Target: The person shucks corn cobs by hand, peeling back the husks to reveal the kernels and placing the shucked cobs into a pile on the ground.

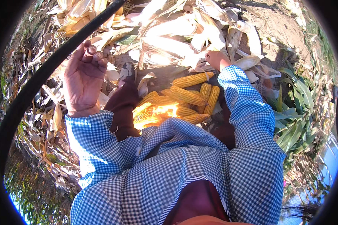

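Note:
My left hand [85, 76] is raised at the left, palm toward me, fingers loosely curled and nothing in the palm. A thin dark band seems to cross one finger. Farther out on the right, my right hand [217, 59] reaches down to unhusked corn ears [171, 46] in pale, dry husks. Its fingers are bent at the end of one ear; glare hides whether they grip it. Between my legs lies a heap of bare yellow corn cobs [187, 95], partly in bright sun. One husked cob [193, 80] rests at the heap's far side, below my right hand.
Dry husks and leaves [55, 118] cover the ground at the left. Green corn leaves [294, 112] lie to the right, near bare soil [284, 31]. A dark strap [45, 66] crosses the view at the upper left. My shoe [127, 70] stands beside the heap.

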The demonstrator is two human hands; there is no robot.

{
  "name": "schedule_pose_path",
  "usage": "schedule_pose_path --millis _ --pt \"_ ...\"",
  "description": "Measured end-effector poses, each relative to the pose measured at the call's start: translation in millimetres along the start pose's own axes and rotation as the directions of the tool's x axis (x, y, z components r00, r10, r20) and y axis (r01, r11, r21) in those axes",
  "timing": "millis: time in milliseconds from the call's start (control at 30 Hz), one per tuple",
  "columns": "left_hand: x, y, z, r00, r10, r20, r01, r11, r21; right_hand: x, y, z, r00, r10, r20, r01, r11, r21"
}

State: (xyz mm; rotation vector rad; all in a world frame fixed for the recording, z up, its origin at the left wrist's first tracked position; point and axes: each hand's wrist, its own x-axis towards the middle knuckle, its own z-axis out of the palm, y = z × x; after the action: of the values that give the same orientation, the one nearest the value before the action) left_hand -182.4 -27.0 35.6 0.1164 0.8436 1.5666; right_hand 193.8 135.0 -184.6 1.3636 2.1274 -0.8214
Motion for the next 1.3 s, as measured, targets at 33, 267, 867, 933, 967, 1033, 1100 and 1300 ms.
schedule_pose_path --millis 33,267,867,933,967,1033,1100,1300 --pt "-6 4 -6 1.000 0.013 -0.003 -0.013 1.000 -0.001 1 -12 17 1.000 0.005 0.005 -0.005 1.000 0.031" --pt "-10 10 -16 0.999 -0.012 -0.049 0.013 1.000 0.015 -28 -49 146 0.989 0.013 -0.147 -0.011 1.000 0.015" --pt "12 -22 0 0.990 -0.105 -0.092 0.112 0.991 0.074 55 -5 133 0.683 -0.508 -0.525 0.297 0.850 -0.436" --pt "16 -27 3 0.989 -0.108 -0.100 0.118 0.989 0.090 49 -7 133 0.724 -0.502 -0.474 0.296 0.846 -0.444" --pt "19 -28 5 0.988 -0.109 -0.105 0.119 0.988 0.097 46 -9 133 0.742 -0.499 -0.447 0.297 0.843 -0.448" --pt "19 -32 11 0.987 -0.125 -0.100 0.133 0.988 0.079 44 -13 130 0.771 -0.505 -0.388 0.308 0.829 -0.466" --pt "19 -33 12 0.987 -0.114 -0.116 0.124 0.989 0.085 45 -17 132 0.775 -0.519 -0.360 0.287 0.797 -0.531" --pt "20 -36 18 0.987 -0.126 -0.101 0.135 0.987 0.087 70 0 156 0.820 -0.442 -0.363 0.180 0.802 -0.570"
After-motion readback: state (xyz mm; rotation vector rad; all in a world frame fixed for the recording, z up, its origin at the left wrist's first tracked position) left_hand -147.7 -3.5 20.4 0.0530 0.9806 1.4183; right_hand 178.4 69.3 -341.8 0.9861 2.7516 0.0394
